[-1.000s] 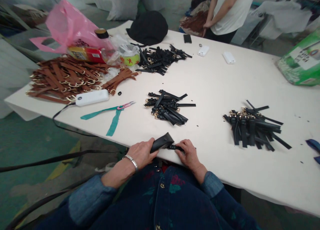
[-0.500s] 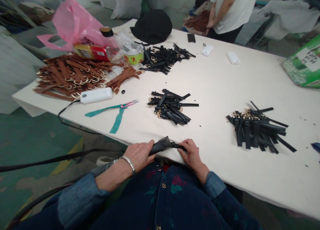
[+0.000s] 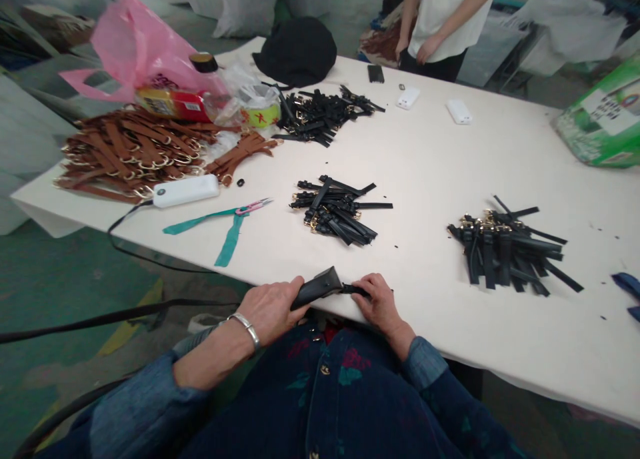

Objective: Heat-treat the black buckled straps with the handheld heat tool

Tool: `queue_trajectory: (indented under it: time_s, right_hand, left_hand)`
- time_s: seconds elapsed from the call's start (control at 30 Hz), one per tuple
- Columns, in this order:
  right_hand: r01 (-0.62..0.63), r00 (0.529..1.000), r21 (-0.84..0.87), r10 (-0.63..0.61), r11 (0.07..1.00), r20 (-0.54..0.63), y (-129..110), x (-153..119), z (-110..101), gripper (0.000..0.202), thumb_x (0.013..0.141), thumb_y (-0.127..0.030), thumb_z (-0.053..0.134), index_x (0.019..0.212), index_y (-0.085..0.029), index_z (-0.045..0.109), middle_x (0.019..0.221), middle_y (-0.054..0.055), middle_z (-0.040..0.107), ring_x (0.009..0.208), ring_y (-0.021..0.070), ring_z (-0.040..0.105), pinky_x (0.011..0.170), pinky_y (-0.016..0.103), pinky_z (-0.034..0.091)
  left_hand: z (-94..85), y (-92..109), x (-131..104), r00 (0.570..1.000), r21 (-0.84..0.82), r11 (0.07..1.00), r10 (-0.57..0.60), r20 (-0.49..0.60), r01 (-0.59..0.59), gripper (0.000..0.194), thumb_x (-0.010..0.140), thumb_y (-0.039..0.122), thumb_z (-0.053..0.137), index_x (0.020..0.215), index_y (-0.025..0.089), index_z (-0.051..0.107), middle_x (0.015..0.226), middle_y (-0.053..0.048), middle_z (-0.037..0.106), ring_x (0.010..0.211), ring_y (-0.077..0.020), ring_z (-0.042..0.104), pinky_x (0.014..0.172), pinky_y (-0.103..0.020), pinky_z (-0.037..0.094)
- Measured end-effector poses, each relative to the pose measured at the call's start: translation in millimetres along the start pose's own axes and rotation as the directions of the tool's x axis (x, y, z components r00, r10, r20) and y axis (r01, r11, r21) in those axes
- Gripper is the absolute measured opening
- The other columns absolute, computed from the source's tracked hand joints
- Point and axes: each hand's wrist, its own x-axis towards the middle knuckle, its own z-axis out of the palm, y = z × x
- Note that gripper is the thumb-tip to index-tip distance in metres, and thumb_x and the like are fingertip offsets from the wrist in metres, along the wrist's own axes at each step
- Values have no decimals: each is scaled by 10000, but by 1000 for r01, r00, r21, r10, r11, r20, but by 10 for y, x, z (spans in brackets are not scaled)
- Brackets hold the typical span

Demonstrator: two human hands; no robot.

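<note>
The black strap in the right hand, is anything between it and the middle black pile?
Nothing visible stands between the black strap and the middle pile, just white table. The left hand holds a wider black thing, off to the left.

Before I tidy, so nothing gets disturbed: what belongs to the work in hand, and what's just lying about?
Work: black piece in left hand, strap in right hand; black strap piles; likely snips, brown straps.
Likely idle: cap, pink bag, green bag.
</note>
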Motion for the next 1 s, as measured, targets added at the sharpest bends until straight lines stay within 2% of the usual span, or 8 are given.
queue_trajectory:
  time_s: [0.17,0.3,0.47,0.63,0.83,1.0]
  right_hand:
    - [-6,1000,12,6,1000,-31,2,-3,-16,400,726,-230,563,1119,-213,492,876,52,540,826,191,475,739,345,416]
    - [2,1000,61,-2,998,1,-3,-7,-72,567,715,-218,562,1247,-210,365,889,50,536,821,189,476,759,354,419]
    - [0,999,108,-4,994,36,0,-15,-118,576,702,-193,562,1245,-220,369,900,46,541,837,196,471,783,369,406]
    - [-19,999,127,15,992,32,13,-18,-112,546,713,-180,550,1232,-230,388,886,43,551,830,193,477,772,361,408]
    - [-31,1000,147,30,989,10,21,-8,-120,554,710,-174,556,1235,-230,387,884,45,546,823,192,478,761,355,412]
    - [-22,1000,128,20,992,16,41,-5,-98,543,718,-201,558,1233,-225,388,876,46,544,816,192,480,754,355,414]
  left_hand:
    - [-43,294,84,996,30,996,86,26,-87,354,761,472,393,1009,226,451,889,-89,623,815,-238,589,697,-347,420]
    - [-89,344,164,990,120,984,125,60,-132,355,750,426,420,1026,205,453,873,-113,631,804,-266,593,673,-371,435]
    - [-191,339,208,983,205,963,162,85,-176,325,732,383,433,982,182,485,821,-122,640,770,-282,600,653,-391,444]
    - [-286,414,308,981,210,961,157,118,-179,301,712,372,461,930,171,516,829,-129,641,788,-282,597,668,-392,442]
    - [-259,511,386,979,184,966,161,122,-182,337,726,377,466,987,165,496,868,-128,636,813,-263,594,695,-377,440]
    - [-269,430,339,978,207,959,173,114,-194,337,739,415,432,973,180,490,857,-115,640,789,-257,603,662,-369,455]
